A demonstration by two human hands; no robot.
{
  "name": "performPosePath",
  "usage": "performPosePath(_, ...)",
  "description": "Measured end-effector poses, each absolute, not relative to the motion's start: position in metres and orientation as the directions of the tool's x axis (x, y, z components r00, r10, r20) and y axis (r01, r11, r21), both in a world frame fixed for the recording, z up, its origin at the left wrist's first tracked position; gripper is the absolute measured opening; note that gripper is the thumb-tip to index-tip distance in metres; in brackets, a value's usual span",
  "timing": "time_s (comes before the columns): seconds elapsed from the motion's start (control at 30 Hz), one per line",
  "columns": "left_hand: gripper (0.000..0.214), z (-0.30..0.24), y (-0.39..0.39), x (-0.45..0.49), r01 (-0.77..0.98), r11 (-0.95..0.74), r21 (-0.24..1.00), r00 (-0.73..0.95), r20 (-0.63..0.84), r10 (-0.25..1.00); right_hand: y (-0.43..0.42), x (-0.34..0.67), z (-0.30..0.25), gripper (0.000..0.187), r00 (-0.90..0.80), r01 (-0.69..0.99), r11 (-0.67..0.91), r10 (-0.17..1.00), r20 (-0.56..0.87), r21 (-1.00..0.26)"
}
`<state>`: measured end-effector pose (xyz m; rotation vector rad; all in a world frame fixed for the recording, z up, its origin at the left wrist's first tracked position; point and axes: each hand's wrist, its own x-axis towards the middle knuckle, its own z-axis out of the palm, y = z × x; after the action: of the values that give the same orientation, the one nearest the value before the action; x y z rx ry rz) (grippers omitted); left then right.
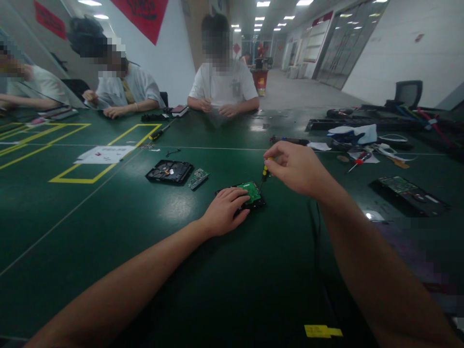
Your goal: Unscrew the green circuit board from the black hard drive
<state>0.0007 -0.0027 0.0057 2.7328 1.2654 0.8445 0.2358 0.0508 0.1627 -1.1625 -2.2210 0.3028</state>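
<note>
My left hand (226, 210) lies flat on a black hard drive (258, 203) with a green circuit board (252, 189) on top, pressing it to the green table (145, 232). My right hand (295, 166) is closed around the yellow-and-black handle of a small screwdriver (266, 172), held upright with its tip down at the board's right edge.
An opened drive case (169, 171) and a loose green board (198, 178) lie to the left. More drives (409, 193), a red screwdriver (357, 163), gloves (357, 133) and cables sit at right. Three people work at the far side. Yellow tape (72, 180) marks the table.
</note>
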Motion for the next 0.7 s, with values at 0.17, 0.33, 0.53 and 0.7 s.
performPosePath(0.17, 0.039, 0.0057, -0.0031, 0.0010, 0.702, -0.671, 0.240, 0.520, 0.471, 0.713, 0.0513, 0.2350, 0.1618, 0.013, -0.476, 0.640, 0.631, 0.774, 0.418, -0.438)
performPosePath(0.33, 0.039, 0.0083, -0.0042, 0.0015, 0.696, -0.676, 0.242, 0.522, 0.476, 0.708, 0.0492, 0.2368, 0.1650, 0.017, -0.510, 0.636, 0.643, 0.765, 0.393, -0.427)
performPosePath(0.53, 0.038, 0.0092, -0.0048, 0.0013, 0.700, -0.670, 0.247, 0.520, 0.466, 0.715, 0.0505, 0.2379, 0.1644, 0.017, -0.472, 0.647, 0.606, 0.795, 0.381, -0.462)
performPosePath(0.7, 0.039, 0.0080, -0.0047, 0.0011, 0.699, -0.669, 0.252, 0.521, 0.461, 0.718, 0.0468, 0.2349, 0.1663, 0.017, -0.531, 0.602, 0.645, 0.764, 0.366, -0.472)
